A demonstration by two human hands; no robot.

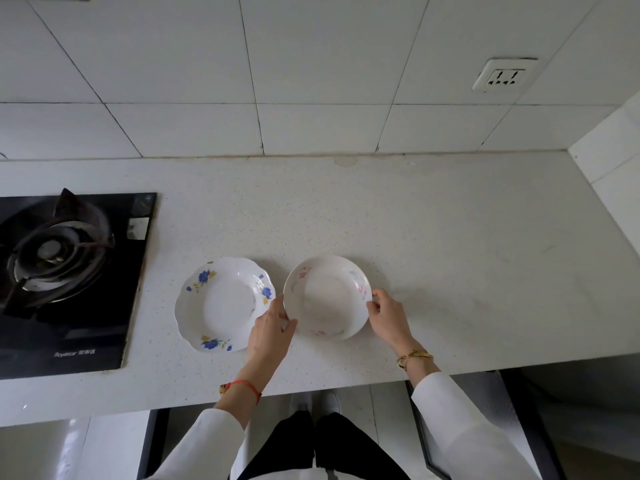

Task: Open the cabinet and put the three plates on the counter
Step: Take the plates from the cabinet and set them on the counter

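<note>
Two plates lie on the speckled white counter (433,237). A scalloped plate with blue flowers (221,303) sits to the left. Right beside it sits a round plate with faint pink flowers (327,296). My left hand (273,329) pinches the pink plate's left rim, between the two plates. My right hand (386,315) pinches its right rim with curled fingers. Below the counter edge, open cabinet doors (424,441) stand on either side of my legs.
A black glass gas hob (69,271) with a burner fills the counter's left end. A tiled wall with a socket (504,76) rises behind. A white wall block (613,161) bounds the counter on the right.
</note>
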